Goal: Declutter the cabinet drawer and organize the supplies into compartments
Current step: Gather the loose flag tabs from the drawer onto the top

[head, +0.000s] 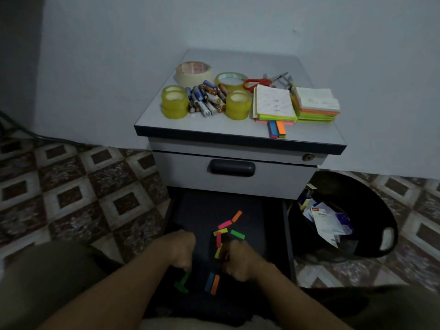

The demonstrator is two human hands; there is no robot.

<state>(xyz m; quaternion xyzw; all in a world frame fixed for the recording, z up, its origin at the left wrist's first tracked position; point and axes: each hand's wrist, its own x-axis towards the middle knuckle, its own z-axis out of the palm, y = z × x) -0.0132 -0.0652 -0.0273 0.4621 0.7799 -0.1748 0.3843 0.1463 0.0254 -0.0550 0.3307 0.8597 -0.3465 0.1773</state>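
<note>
The lower drawer (202, 210) of the small cabinet stands pulled open, and the person leans over it with both bare arms reaching in. The left hand (182, 248) hangs knuckles-up with its fingers curled downward, the tips meeting the top end of a green strip (184, 279) that lies on the dark drawer floor; it looks like a pinch, though the blur makes it hard to be sure. The right hand (238, 258) is clenched too, pressed against a yellow and a pink strip (218, 241), and I cannot tell whether it holds any of them. Between the two hands lie a blue and an orange strip (212, 283) side by side. More loose strips (225, 224) are scattered farther back in the drawer.

The upper drawer (238, 172) is closed. On the cabinet top (152, 120) sit tape rolls (174, 102), a heap of batteries (206, 98), red-handled scissors (256, 82) and stacked note pads (275, 103). A black bin (357, 198) holding paper scraps stands on the tiled floor just beside the cabinet.
</note>
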